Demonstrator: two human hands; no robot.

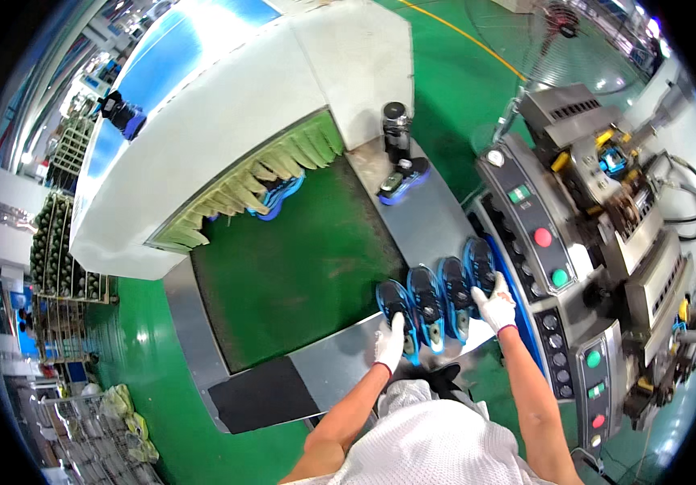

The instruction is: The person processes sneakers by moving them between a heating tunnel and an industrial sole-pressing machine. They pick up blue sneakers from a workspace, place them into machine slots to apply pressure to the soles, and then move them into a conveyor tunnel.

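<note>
Several black shoes with bright blue edges stand side by side in a row on the grey metal ledge (332,356), toes pointing away from me. My left hand (389,343), in a white glove, grips the leftmost shoe (394,301) near its heel. At the other end my right hand (497,307), also gloved, has thumb and fingers around the heel of the rightmost shoe (480,257). Between them sit two middle shoes, one left (426,295) and one right (454,283). The fingers' undersides are partly hidden.
A green conveyor belt (291,267) runs out of a white machine (243,81) with a fringed curtain (259,178); a blue-edged shoe (278,194) shows under it. Another shoe (404,179) and a dark cylinder (396,129) stand beyond. Control panels (538,218) border the right.
</note>
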